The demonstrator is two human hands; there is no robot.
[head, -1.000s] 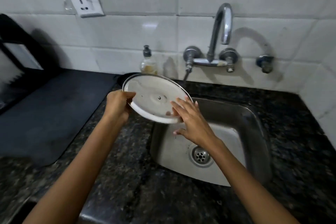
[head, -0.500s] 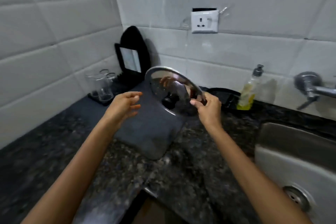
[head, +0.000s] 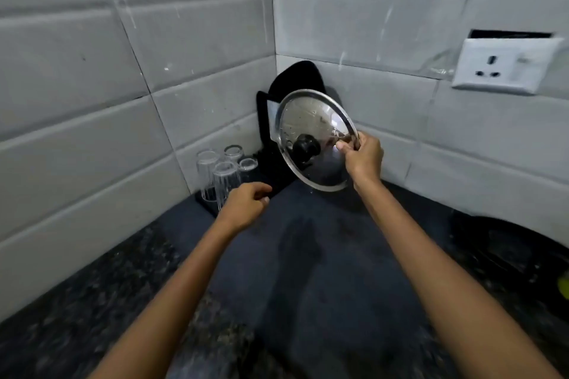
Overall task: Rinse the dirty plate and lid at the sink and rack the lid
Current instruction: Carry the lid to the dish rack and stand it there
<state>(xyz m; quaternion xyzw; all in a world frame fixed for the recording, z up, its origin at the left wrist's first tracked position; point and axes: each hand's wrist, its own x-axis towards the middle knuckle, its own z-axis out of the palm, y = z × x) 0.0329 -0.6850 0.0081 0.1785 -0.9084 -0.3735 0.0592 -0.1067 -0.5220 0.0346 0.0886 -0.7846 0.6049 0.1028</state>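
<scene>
The steel lid (head: pixel 311 129) with a black knob is held upright and tilted in the corner, its knob side facing me. My right hand (head: pixel 363 157) pinches its right rim. The lid hangs just in front of the black dish rack (head: pixel 268 144), above the dark drying mat (head: pixel 308 255). My left hand (head: pixel 246 208) hovers low over the mat with curled fingers and holds nothing. The plate and the sink are out of view.
Several clear upturned glasses (head: pixel 223 174) stand on the rack's left end, close to my left hand. White tiled walls meet in the corner. A wall socket (head: pixel 505 68) sits at the right. A dark round dish (head: pixel 505 243) lies on the counter at right.
The view swung left from the sink to the corner. The lid passed from my left hand to my right, was turned knob side toward me and carried to the rack. My left hand dropped away.
</scene>
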